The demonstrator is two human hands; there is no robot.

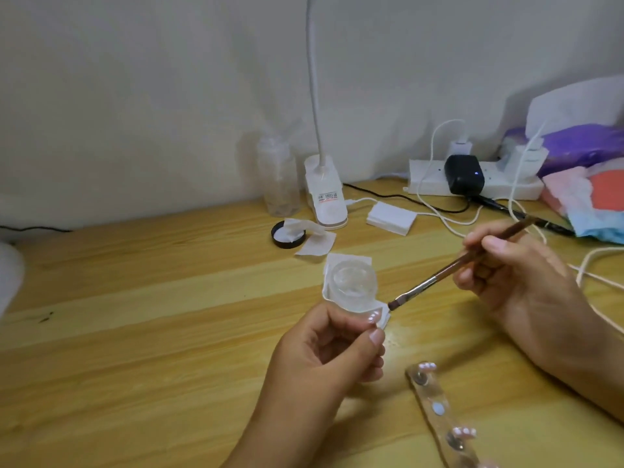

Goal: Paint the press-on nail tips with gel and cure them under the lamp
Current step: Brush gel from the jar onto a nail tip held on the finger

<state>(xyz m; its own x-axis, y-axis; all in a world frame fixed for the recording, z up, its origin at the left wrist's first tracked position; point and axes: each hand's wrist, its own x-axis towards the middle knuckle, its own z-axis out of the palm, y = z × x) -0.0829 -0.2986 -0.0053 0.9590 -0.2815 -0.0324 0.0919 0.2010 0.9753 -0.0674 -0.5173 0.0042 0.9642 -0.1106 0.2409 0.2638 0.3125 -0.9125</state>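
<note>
My left hand pinches a small nail tip between thumb and forefinger, just in front of a clear glass jar that stands on a white wipe. My right hand grips a brown-handled gel brush, whose dark bristles point at the nail tip and are almost touching it. A clear holder strip lies on the wooden desk at the lower right, carrying pale nail tips on round pads. A white gooseneck lamp stands at the back by the wall.
A black jar lid with folded white wipes lies behind the jar. A clear plastic bottle, a white pad stack, a power strip with chargers and trailing cables, and coloured packets line the back and right.
</note>
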